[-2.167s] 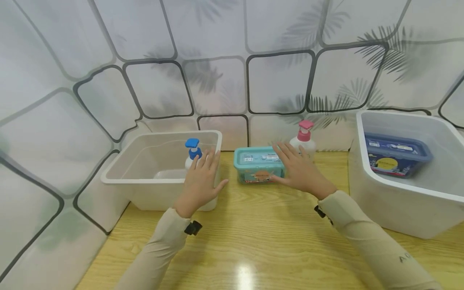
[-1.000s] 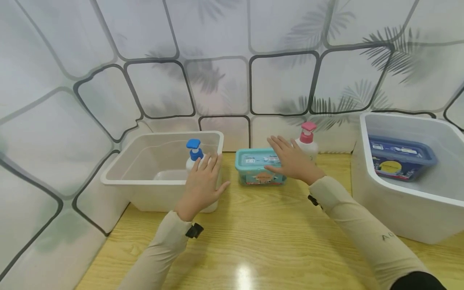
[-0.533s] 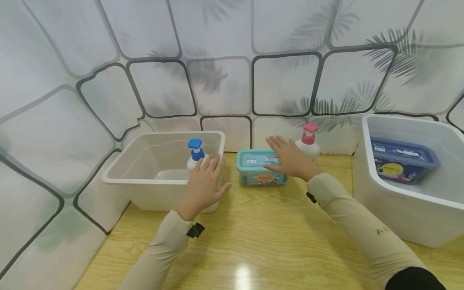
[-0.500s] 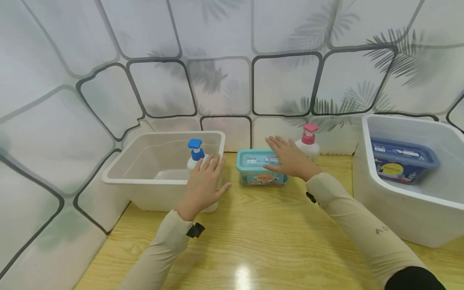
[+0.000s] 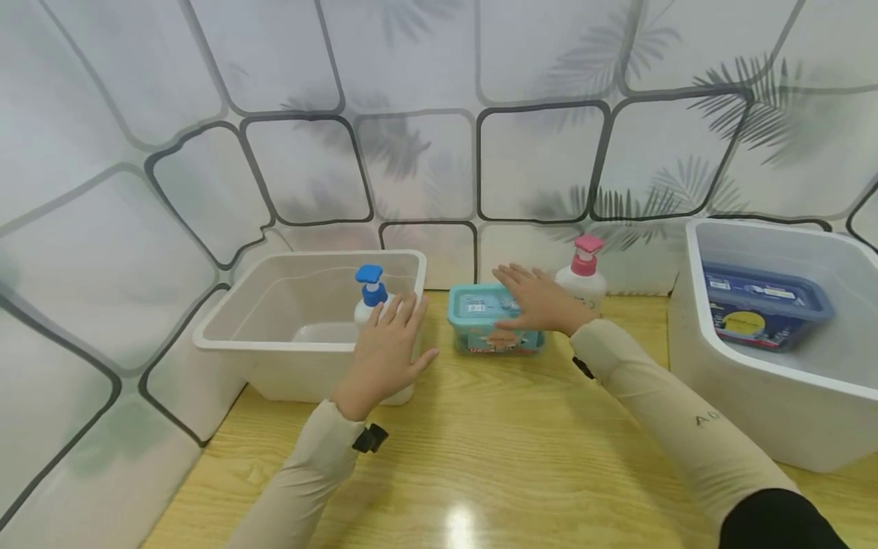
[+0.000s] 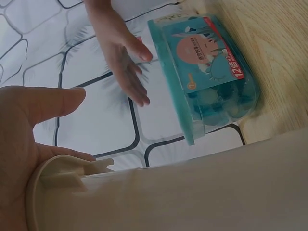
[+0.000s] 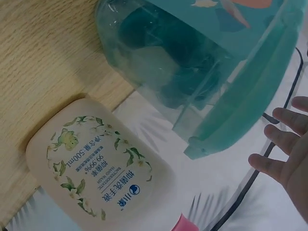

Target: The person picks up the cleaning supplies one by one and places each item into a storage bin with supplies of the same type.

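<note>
Right grip (image 5: 538,300) palm-down above tub (image 5: 488,329)

Desk: At the far middle, your box (image 5: 473,305) wears a teal lid. What colours does its label show you?

Photographer: Blue-green, with a coral disc and a red strip lettered in white. Right of it, your white bottle (image 5: 580,285) carries a pink pump, blue lettering and a green leafy wreath.

Desk: And your tubs?

Photographer: Both off-white. Your left tub (image 5: 295,372) frames a blue pump (image 5: 371,287); your right tub (image 5: 748,396) frames a navy box (image 5: 775,309) with a yellow disc.

Desk: Around you?

Photographer: Beige sleeves (image 5: 672,404), a yellow wood-grain table (image 5: 473,450), and a far wall (image 5: 538,160) of pale panels, dark outlines and grey palm fronds.
</note>
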`<state>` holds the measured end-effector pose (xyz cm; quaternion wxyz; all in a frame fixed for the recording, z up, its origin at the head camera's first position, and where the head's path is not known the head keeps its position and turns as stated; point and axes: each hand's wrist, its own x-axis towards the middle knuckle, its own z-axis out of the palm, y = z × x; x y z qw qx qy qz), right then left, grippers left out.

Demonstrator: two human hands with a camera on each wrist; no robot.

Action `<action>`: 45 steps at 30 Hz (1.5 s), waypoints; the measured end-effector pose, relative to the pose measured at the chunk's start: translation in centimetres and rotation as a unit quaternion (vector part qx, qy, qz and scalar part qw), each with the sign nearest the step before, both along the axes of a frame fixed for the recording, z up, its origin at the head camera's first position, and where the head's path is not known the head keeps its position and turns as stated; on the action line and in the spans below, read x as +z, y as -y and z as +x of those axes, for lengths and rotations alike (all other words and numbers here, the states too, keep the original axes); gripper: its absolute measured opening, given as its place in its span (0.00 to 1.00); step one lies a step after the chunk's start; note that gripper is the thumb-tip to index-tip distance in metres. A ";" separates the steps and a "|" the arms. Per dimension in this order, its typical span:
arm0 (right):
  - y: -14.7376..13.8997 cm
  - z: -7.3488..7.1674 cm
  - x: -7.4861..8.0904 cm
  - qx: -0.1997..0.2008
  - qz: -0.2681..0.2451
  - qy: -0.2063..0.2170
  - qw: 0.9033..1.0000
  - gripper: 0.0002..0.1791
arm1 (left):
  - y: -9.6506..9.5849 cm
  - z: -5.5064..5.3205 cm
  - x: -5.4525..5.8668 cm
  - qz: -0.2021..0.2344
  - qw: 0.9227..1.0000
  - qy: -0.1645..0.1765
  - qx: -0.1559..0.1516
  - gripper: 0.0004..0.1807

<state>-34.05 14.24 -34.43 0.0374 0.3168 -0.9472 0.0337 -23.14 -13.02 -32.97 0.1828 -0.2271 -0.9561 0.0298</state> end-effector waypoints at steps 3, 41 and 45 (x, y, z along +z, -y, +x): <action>0.2 -0.3 -0.3 -0.001 0.008 0.011 1.000 0.56 | 0.0 0.0 0.0 0.001 1.000 0.007 -0.001 0.42; 2.2 -2.0 -2.4 -0.045 0.039 0.016 0.998 0.67 | 0.1 0.0 0.0 0.009 1.000 0.010 -0.004 0.42; 2.3 -1.8 -2.3 -0.042 0.037 0.020 0.998 0.67 | 0.1 0.0 0.0 0.018 1.000 0.003 -0.009 0.42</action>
